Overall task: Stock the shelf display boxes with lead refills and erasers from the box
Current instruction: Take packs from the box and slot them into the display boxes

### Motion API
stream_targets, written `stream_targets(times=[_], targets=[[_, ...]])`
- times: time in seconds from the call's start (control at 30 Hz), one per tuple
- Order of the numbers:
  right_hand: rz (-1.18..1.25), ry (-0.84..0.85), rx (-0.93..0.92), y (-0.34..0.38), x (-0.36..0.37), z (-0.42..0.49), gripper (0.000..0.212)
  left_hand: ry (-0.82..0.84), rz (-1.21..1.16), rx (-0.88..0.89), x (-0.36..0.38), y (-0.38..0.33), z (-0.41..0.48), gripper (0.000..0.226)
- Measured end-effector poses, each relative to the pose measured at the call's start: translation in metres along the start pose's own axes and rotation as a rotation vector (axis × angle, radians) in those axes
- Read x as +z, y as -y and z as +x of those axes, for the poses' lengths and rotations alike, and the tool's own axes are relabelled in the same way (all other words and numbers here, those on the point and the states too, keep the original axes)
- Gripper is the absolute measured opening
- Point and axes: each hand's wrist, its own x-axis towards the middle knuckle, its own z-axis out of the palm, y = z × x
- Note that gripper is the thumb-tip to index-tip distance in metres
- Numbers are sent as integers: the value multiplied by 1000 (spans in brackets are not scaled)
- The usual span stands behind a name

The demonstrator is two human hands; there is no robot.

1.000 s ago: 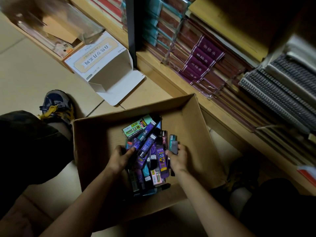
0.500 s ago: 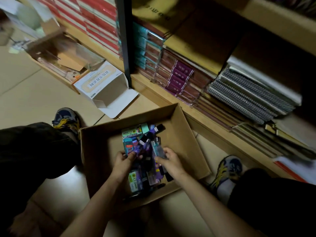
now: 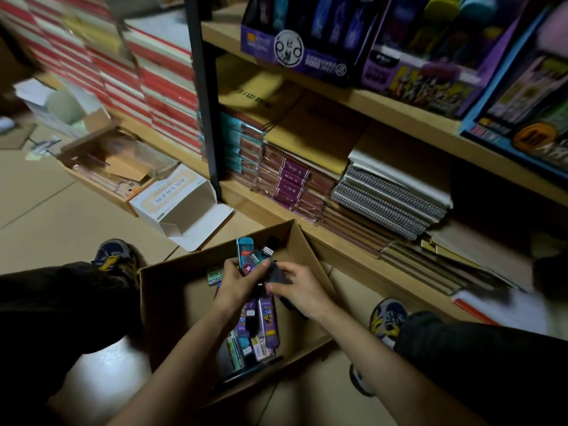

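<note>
down on the floor, between the person's left shoe [image 3: 115, 256] and right shoe [image 3: 388, 318], one open cardboard box [image 3: 172, 302] is sitting, and a loose heap of lead refill packs [image 3: 261, 321] is lying along its middle. at least six are showing, but overlap and dim light are preventing an exact count. just above the heap the left hand [image 3: 236, 284] is gripping a fanned bunch of packs, fingers curled round them, with one blue pack [image 3: 245, 250] sticking out at the top; about three seem to be in the bunch. the right hand [image 3: 299, 290] is meeting it from the other side, pinching one dark pack [image 3: 278, 273] between thumb and fingers. nothing here is reading clearly as an eraser. beyond the box one white carton [image 3: 181, 204] is lying open on its side, and behind it spiral notebooks [image 3: 390, 195] are filling the lower shelf. farthest off, three display boxes are standing side by side on the upper shelf: a purple display box [image 3: 292, 53], a violet display box [image 3: 424, 78] and a blue display box [image 3: 522, 130], all well apart from the hands. the likely trouble is a pack sliding out of the fanned, one-handed bunch on the way up. look-alike purple packs may also be landing in the wrong display box.
</note>
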Motion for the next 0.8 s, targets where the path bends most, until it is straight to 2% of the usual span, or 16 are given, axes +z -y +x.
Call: stream_targets(times=[0.07, 0.17, 0.23, 0.3, 0.37, 0.47, 0.6, 0.73, 0.8], targets=[[-55, 5, -34, 11, -2, -3, 41, -16, 30, 45, 3, -12, -1, 40], [-102, 3, -65, 30, -7, -6, 46, 45, -2, 111, 7, -32, -4, 23], [-108, 38, -57, 46, -17, -11, 40, 38, -67, 102, 9, -44, -6, 33], [-93, 97, -25, 63, -29, -20, 24, 19, -85, 122, 9, -58, -7, 39], [-81, 140, -8, 79, -41, -30, 18, 23, -121, 150, 8, -74, -8, 25], [-76, 120, -52, 106, -53, -42, 27, 57, -173, 156, 5, -102, -9, 11], [-111, 100, -135, 145, -67, -54, 29, 208, -138, 197, 3, -140, -11, 24], [-32, 92, -181, 181, -88, -64, 25, 330, -56, 228, 1, -178, -19, 55], [17, 55, -204, 196, -98, -65, 26, 414, -23, 242, -1, -193, -22, 61]])
